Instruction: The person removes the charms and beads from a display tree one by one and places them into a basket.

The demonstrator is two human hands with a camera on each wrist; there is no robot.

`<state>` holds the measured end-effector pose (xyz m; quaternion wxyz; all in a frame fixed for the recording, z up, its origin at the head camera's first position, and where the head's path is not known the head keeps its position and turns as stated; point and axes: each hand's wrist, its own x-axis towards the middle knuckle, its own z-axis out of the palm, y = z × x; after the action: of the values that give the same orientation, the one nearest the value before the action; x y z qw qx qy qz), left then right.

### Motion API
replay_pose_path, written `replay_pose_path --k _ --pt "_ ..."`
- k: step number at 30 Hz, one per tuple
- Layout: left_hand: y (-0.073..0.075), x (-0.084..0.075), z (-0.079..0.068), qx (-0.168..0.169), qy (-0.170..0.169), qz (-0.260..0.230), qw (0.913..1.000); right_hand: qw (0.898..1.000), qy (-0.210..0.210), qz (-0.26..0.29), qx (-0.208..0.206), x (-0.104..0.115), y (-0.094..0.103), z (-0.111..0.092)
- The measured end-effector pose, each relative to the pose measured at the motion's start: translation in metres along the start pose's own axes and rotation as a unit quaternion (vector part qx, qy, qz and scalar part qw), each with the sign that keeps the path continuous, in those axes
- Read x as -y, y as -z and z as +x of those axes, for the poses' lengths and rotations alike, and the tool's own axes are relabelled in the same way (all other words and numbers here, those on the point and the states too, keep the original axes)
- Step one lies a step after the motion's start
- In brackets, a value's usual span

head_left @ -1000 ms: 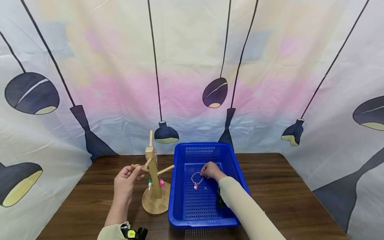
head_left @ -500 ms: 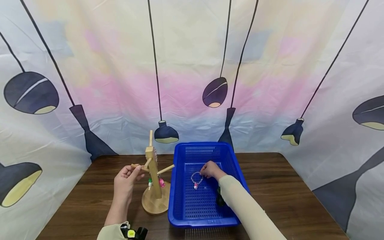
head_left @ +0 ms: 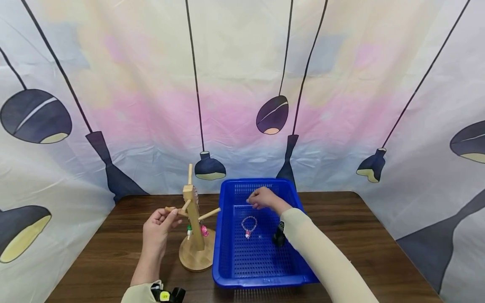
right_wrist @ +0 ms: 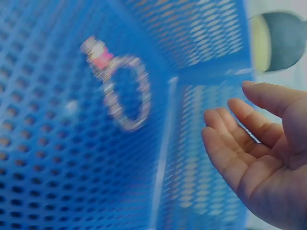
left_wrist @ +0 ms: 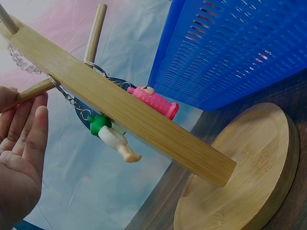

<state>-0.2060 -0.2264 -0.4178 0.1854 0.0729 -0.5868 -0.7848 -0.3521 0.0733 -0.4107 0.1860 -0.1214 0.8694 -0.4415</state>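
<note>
A wooden peg stand with a round base stands left of a blue plastic basket. My left hand pinches one of its pegs between thumb and fingers. From the stand hang a keychain with a green and white figure, another with a pink figure, and a strand of clear beads. Inside the basket lies a beaded bracelet with a pink and white charm. My right hand is apart from the bracelet, over the far part of the basket, holding nothing, fingers loosely bent.
Both stand and basket rest on a dark wooden table. A patterned cloth hangs behind it. A black wrist camera on my right arm shows over the basket.
My right hand, which was at the bracelet's edge in the earlier frames, has come off it and risen toward the basket's far side. The bracelet and my left hand stay put.
</note>
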Motion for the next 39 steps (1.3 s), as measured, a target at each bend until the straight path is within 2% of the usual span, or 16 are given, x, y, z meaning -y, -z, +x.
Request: replay_pose_path --k 9,12,18,26,31,39 --pt "0.001 0.000 0.000 0.003 -0.001 0.009 1.0000 0.995 0.095 0.032 -0.007 0.039 -0.009 -0.027" --pt "0.001 0.001 0.000 0.004 0.000 0.011 0.9999 0.993 0.104 0.058 0.009 0.047 -0.017 -0.037" --pt "0.002 0.001 -0.002 -0.001 0.006 0.014 0.9999 0.989 0.117 0.074 0.050 0.061 -0.033 -0.051" --pt "0.001 0.000 0.000 -0.001 0.002 0.010 0.9999 0.986 0.141 0.051 0.072 0.071 -0.043 -0.056" --pt "0.000 -0.001 0.000 0.000 -0.003 0.008 1.0000 0.986 0.148 0.035 0.065 0.073 -0.048 -0.057" --pt "0.001 0.001 0.002 0.013 -0.002 0.010 0.9999 0.981 0.188 0.000 0.047 0.073 -0.051 -0.058"
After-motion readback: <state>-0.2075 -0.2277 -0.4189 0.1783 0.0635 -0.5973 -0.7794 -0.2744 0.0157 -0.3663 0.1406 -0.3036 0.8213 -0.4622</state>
